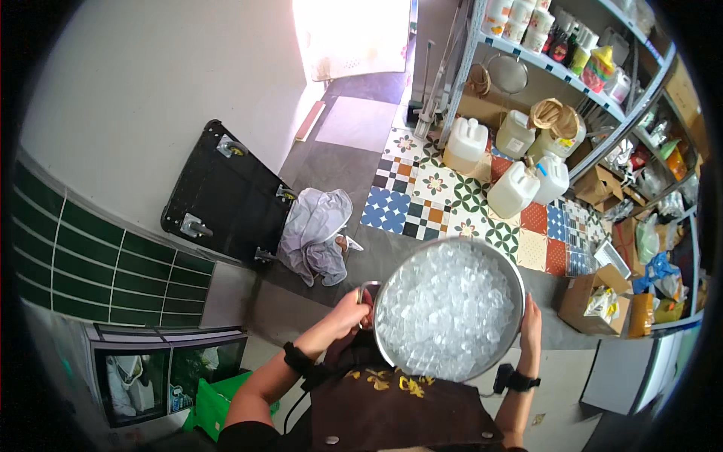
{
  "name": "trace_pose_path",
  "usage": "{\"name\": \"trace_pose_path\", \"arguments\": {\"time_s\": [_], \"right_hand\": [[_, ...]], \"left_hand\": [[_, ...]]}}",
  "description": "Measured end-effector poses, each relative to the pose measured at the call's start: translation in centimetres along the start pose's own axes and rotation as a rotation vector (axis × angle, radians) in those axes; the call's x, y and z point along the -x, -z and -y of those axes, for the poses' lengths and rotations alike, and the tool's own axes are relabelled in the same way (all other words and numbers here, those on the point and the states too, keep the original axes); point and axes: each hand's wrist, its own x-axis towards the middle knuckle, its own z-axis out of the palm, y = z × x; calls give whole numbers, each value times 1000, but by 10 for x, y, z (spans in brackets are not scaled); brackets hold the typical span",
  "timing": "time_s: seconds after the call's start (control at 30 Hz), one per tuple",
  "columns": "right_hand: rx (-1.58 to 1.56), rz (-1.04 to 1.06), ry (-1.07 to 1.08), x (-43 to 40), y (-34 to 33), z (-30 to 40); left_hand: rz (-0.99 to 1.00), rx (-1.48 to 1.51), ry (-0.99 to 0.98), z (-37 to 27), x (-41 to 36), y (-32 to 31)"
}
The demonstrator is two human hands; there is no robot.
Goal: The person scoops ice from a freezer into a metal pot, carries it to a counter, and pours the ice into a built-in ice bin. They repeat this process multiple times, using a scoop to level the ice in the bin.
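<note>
A round metal pot (521,271) heaped with ice cubes (446,308) is held up in front of my brown apron (390,412). My left hand (351,313) grips the loop handle (370,284) on its left side. Against the right side of the pot lies my right hand (531,327), its fingers along the outer wall; any handle there is hidden. Each wrist wears a black strap.
A black wheeled dolly (226,198) leans on the left wall, with a crumpled grey cloth (316,237) beside it. White jerrycans (513,189) stand on patterned tiles by a metal shelf rack (542,56). An open cardboard box (582,305) sits right; a green crate (217,404) lower left.
</note>
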Motion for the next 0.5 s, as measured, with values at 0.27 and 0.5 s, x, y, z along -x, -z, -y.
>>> {"name": "trace_pose_path", "arguments": {"time_s": [0.27, 0.5], "right_hand": [[90, 179, 37, -262, -65, 165], [260, 222, 281, -450, -192, 261]], "left_hand": [[-30, 285, -72, -144, -157, 16], [49, 675, -58, -223, -301, 84]]}}
